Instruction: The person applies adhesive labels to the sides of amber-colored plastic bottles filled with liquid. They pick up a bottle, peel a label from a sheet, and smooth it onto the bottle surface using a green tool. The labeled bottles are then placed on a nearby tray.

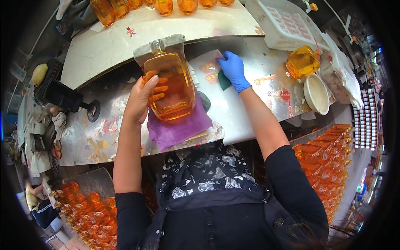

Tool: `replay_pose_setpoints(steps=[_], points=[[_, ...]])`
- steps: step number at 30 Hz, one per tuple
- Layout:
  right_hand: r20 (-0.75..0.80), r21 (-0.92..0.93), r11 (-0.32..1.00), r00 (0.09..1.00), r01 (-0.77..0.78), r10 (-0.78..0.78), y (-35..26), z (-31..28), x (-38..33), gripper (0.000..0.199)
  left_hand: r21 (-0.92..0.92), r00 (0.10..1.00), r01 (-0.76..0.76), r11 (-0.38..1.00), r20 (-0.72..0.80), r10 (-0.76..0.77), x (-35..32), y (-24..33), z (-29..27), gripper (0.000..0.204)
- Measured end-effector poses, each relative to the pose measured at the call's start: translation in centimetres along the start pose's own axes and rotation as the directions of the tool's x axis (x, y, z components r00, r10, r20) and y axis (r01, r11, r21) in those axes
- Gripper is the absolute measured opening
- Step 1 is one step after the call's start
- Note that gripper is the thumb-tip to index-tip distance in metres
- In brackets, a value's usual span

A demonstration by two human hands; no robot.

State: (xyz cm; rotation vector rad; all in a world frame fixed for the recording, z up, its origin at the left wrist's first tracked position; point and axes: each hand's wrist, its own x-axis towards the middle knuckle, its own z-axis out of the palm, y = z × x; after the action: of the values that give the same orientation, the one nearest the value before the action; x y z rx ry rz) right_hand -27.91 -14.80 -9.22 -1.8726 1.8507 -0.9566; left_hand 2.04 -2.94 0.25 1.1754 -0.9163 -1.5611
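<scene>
An amber glass bottle (170, 85) with a clear neck lies tilted on a purple cloth (179, 130), its neck end resting on a grey cloth pad (177, 41). My bare left hand (146, 92) grips the bottle's left edge, thumb in front, and the fingers show orange through the glass. To the right, my blue-gloved right hand (233, 68) pinches the upper edge of a pale sheet with red and gold printed designs (208, 68). A dark green flat piece (223, 80) sticks out below that hand; whether the hand holds it is hidden.
Several amber bottles (162, 6) line the raised board (125, 46) at the back. Right of my glove stand another amber bottle (303, 62), a white bowl (316, 95) and a plastic bin (271, 31). Bottles crowd both sides below the metal table (125, 152). A black stand (64, 95) is at left.
</scene>
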Motion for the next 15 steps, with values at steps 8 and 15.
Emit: replay_pose_setpoints(steps=[8,15], points=[[-0.202,0.132,0.986,0.977,0.101,-0.073,1.4,1.0,-0.2,0.027,0.041,1.000,-0.002,0.999,-0.004,0.002,0.0,0.0,-0.1,0.040],[-0.140,0.279,0.954,0.988,0.106,-0.069,1.3,0.9,-1.0,0.027,0.046,0.999,0.011,0.999,-0.033,-0.010,-0.1,-0.1,-0.1,0.040]])
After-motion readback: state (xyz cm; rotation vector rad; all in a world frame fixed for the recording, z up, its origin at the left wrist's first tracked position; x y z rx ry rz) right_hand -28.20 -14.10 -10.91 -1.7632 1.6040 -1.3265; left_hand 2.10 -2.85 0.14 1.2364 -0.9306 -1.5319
